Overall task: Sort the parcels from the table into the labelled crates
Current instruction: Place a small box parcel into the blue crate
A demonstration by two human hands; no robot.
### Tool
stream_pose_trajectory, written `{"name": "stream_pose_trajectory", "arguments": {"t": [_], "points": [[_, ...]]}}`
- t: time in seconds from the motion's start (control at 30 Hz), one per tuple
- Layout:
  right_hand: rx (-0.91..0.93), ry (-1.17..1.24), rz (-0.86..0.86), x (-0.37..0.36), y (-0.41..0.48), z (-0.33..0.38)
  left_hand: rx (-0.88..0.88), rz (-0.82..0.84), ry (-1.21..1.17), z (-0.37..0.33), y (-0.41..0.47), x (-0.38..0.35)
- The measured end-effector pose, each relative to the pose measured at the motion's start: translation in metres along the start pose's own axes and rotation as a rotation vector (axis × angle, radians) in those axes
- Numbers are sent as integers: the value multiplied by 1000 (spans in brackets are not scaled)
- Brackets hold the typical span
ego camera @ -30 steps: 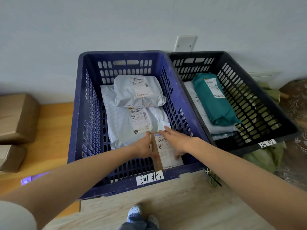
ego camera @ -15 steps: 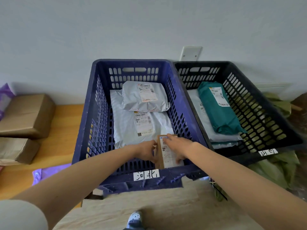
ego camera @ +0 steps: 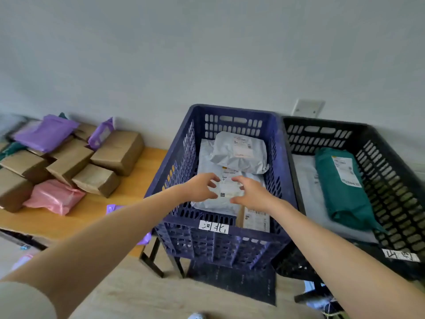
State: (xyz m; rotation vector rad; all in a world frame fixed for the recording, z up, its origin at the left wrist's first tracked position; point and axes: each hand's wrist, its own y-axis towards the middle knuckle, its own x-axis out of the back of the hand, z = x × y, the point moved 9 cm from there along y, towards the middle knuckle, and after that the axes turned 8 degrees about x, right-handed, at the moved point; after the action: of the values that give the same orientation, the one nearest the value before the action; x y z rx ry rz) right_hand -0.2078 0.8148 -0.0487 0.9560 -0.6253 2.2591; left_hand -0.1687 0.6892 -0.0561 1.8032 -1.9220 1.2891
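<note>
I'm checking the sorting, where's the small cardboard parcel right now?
In the head view, the cardboard parcel stands inside the blue crate, at its near right corner, just under the right hand.

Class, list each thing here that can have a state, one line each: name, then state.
left hand: open, empty, over the blue crate
right hand: open, empty, over the blue crate
brown box: inside blue crate, at its near wall
blue crate: holds two grey bags and the box
black crate: holds a green parcel atop a pale parcel
table: unsorted parcels piled
</note>
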Motion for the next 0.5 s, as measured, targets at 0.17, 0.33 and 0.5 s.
{"name": "stream_pose_trajectory", "arguments": {"t": [0.17, 0.33, 0.5], "points": [[115, 143, -107, 7, 16, 42, -2, -254, -114, 6, -40, 58], [241, 216, -165, 4, 30, 94, 25, -460, -280, 26, -88, 110], [297, 288, -182, -13, 45, 145, 53, -591, -340, 60, -130, 150]]}}
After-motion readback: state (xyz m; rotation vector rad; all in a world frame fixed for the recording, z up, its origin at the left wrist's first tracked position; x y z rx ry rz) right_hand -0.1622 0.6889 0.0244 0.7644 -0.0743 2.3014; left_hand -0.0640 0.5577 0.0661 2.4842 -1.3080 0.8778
